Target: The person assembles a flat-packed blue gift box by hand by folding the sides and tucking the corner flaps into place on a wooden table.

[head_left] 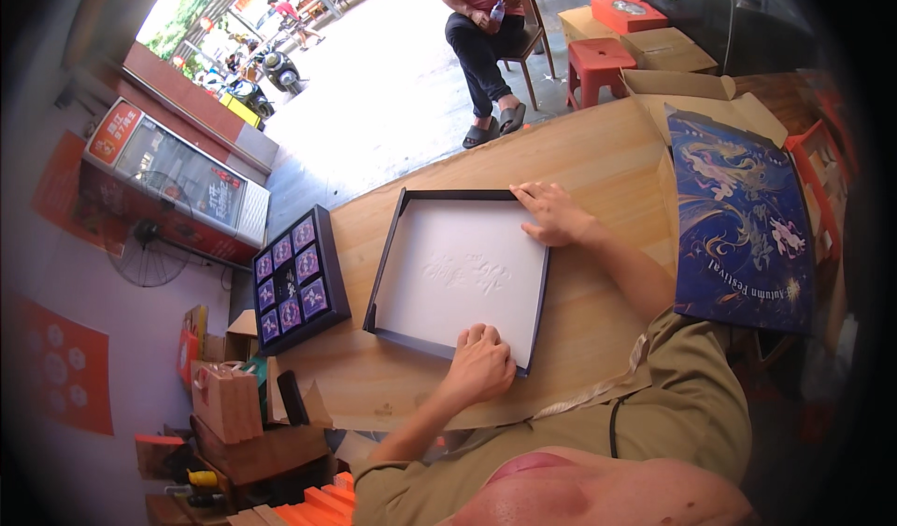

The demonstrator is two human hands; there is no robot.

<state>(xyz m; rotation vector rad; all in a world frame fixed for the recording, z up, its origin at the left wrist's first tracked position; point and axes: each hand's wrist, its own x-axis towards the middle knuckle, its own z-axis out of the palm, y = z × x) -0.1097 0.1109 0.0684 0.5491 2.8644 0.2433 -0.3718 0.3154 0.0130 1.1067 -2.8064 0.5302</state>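
Observation:
A large square box lid [448, 274] lies on the wooden table in front of me, with its white inside facing up. Its low walls are dark blue, and a raised relief shows in the middle of the white panel. The near wall is gripped by my left hand [481, 365], whose curled fingertips reach onto the white inside. At the far right corner my right hand [553, 213] holds the rim, its fingers bent over the edge. Left of the lid sits a dark blue box [329, 288], tilted in view, filled with several small purple packs [290, 314] around a dark centre.
A blue decorated printed sheet or bag [743, 227] stands at the table's right, beside open cardboard [719, 96]. A seated person [486, 21] holds a bottle beyond the table, near a red stool [598, 66]. A fridge [177, 180], a fan [149, 236] and stacked boxes [227, 402] are on the left.

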